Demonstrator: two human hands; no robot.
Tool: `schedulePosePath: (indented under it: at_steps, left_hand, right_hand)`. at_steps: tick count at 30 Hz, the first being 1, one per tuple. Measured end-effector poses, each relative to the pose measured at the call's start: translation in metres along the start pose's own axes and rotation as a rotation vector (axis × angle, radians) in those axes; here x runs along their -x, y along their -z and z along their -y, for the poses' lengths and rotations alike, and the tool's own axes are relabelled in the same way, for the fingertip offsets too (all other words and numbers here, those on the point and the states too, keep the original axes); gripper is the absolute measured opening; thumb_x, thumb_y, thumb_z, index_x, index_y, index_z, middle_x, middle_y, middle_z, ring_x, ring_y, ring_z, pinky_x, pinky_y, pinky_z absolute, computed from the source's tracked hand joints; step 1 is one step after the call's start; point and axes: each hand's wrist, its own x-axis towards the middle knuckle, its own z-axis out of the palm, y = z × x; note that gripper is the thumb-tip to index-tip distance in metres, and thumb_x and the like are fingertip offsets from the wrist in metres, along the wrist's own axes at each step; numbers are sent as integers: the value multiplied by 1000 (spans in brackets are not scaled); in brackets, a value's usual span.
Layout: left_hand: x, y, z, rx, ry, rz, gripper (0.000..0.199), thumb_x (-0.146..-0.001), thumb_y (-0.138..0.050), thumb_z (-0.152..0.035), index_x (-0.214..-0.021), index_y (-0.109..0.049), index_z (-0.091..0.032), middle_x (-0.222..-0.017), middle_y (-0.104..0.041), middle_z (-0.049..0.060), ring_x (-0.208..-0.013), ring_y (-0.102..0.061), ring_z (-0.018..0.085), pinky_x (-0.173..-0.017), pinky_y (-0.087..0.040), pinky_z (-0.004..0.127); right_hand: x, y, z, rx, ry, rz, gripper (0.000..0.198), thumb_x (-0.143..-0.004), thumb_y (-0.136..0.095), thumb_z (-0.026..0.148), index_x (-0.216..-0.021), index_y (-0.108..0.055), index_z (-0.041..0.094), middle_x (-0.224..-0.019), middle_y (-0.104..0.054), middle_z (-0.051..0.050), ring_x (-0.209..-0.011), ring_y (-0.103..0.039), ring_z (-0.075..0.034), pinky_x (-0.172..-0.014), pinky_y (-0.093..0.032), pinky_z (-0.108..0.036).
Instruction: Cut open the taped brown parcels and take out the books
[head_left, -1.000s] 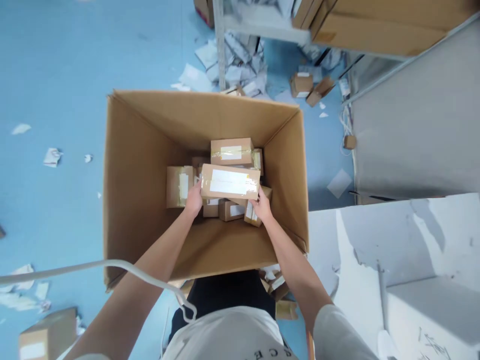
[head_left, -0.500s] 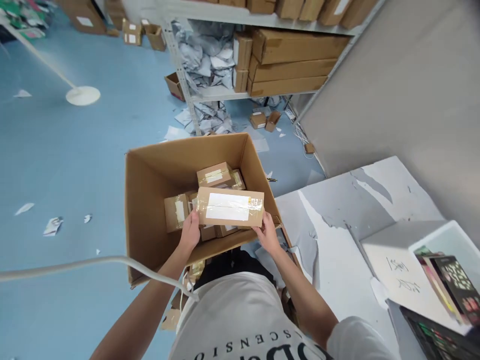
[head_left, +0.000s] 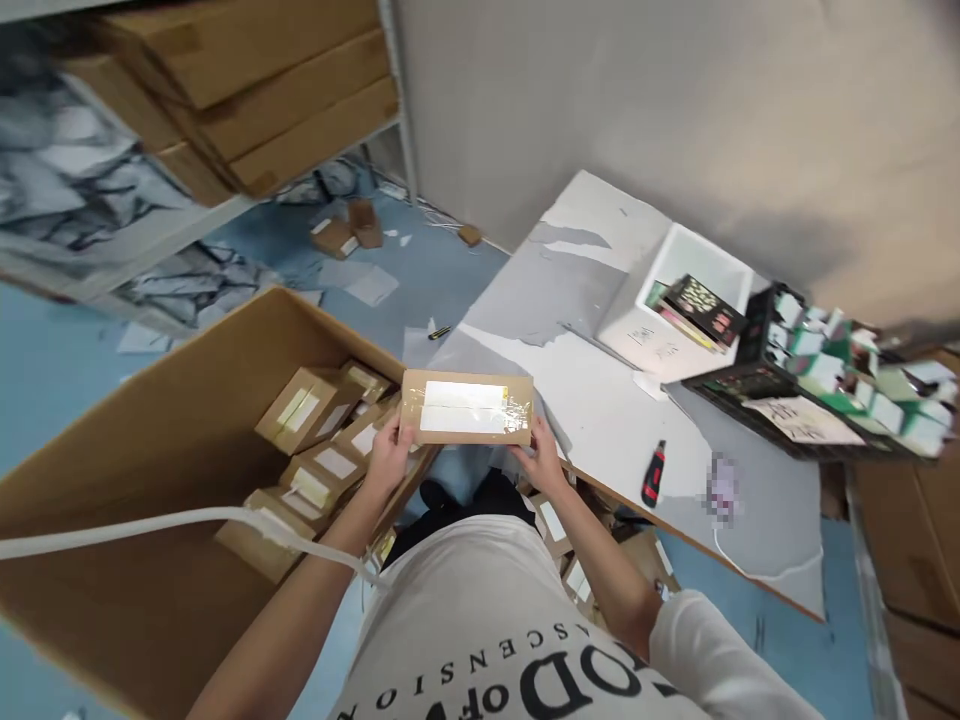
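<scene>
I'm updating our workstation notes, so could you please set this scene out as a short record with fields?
Held item: taped parcel with a white label facing up
Left grip: bare hand at the parcel's left end
Right grip: bare hand at the parcel's right end
Large carton: open, at the person's left, with smaller boxes inside
Table: at the person's right, bearing a red-and-black cutter and a white bin
Shelf: far left, holding long cartons
</scene>
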Motion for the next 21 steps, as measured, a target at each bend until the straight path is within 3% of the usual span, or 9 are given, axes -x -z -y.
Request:
schedulePosePath:
  at_steps: [6,12,16,21]
  left_hand:
    - [-23,-118,-6,1,19,357,90,-71,-52,-75,-129,-54,-6,-128,-59,18,-120,-54,34,-103,-42,42]
    - [-43,-222,-8,-53,41,596,81,-76,-50,-71,-128,-55,-8,-129,-58,17,-123,-51,31,-105,-38,42]
    - [-57,-268,-4,-136,77,656,80,-75,-51,-70,-129,-55,-11,-131,-57,14,-122,-52,30,-104,-39,40]
    - [-70,-301,5,-241,133,744,79,-76,-50,-70,-131,-54,-13,-132,-57,13,-121,-52,30,-104,-38,40]
  right_hand:
    - [45,82,-55,3,-163,-320,61,-80,-62,33,-138,-45,26,-123,-50,-12,-114,-51,-28,-86,-51,-42]
    - [63,142,-111,3,-288,-448,54,-82,-59,33,-134,-49,24,-121,-53,-12,-104,-55,-25,-81,-52,-40]
    - [64,164,-142,11,-337,-487,59,-82,-58,33,-139,-43,24,-122,-52,-12,-104,-55,-26,-80,-52,-40]
    - [66,174,-174,6,-352,-499,67,-83,-56,32,-146,-33,24,-124,-51,-14,-112,-53,-28,-89,-50,-45]
